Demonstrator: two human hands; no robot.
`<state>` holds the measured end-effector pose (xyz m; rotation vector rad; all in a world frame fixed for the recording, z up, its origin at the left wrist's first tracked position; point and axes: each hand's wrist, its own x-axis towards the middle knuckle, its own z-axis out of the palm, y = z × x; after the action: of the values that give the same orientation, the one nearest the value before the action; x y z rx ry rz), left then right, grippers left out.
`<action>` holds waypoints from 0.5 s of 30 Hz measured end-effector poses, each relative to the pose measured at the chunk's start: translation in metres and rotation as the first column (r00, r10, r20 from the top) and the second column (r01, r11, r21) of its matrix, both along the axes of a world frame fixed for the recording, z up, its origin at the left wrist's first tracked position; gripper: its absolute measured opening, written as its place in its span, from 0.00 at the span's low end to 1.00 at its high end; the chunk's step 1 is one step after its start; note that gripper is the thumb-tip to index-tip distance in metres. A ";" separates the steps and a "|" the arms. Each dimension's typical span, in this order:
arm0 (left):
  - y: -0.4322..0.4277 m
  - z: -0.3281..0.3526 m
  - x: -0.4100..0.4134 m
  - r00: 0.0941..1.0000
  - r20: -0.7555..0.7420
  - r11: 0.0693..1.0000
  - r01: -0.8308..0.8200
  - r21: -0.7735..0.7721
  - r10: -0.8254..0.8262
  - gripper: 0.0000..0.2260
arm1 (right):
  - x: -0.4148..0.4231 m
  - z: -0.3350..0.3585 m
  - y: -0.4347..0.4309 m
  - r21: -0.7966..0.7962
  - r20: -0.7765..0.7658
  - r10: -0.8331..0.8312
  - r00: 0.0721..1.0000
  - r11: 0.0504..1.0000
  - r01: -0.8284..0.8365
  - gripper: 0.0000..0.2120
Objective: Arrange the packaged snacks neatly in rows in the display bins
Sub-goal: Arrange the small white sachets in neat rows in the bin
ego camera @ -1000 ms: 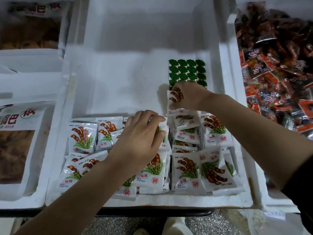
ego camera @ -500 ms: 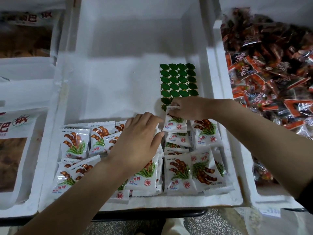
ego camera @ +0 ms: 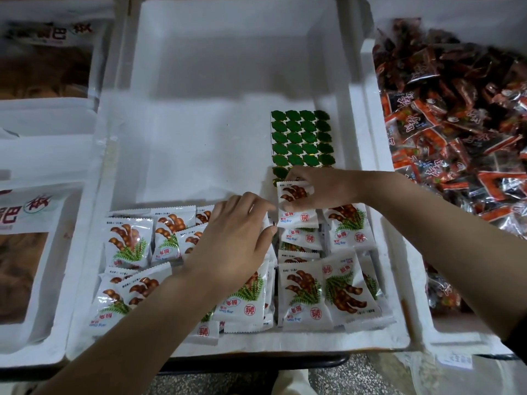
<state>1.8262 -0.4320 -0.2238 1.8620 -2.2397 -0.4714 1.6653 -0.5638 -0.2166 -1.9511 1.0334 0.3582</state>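
One snack packet [ego camera: 295, 193], at three o'clock in our foam bin [ego camera: 199, 138], is pinched in our right hand [ego camera: 322, 189]. We judge it light, crinkly and slippery (best held by its sealed edges). Our left hand [ego camera: 233, 246] covers the packet rows [ego camera: 128, 243] at seven o'clock; we cannot tell its grip.

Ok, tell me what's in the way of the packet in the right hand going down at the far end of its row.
The green sheet lies flat on the bin floor just beyond the packet the right hand pinches, where that row would extend. Nothing else visible blocks it.
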 end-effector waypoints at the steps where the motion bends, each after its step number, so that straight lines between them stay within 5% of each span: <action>1: 0.000 0.000 0.000 1.000 0.002 1.000 0.005 -0.011 -0.004 0.14 | 0.000 0.000 0.000 -0.012 -0.001 0.005 1.000 1.000 -0.006 0.27; 4: -0.004 0.004 -0.002 1.000 -0.002 1.000 -0.001 0.019 0.001 0.13 | -0.004 -0.002 -0.004 -0.060 -0.090 0.041 0.995 0.997 -0.046 0.28; 8: -0.029 0.008 -0.007 1.000 0.030 0.998 -0.011 0.059 0.009 0.18 | -0.009 -0.003 -0.009 -0.079 -0.233 0.057 0.971 0.994 -0.077 0.48; 12: -0.052 0.006 -0.014 0.997 -0.053 0.972 -0.041 0.231 0.054 0.23 | -0.009 0.002 -0.007 0.037 -0.048 0.019 0.999 0.999 -0.017 0.17; 15: -0.064 0.000 -0.019 0.963 -0.230 0.951 -0.067 0.303 0.142 0.28 | -0.013 0.004 -0.004 0.084 0.077 -0.051 0.996 0.995 0.045 0.14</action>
<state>1.8075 -0.4959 -0.2233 1.9164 -1.9794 -1.0063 1.6525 -0.5681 -0.2126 -1.8494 0.9981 0.2900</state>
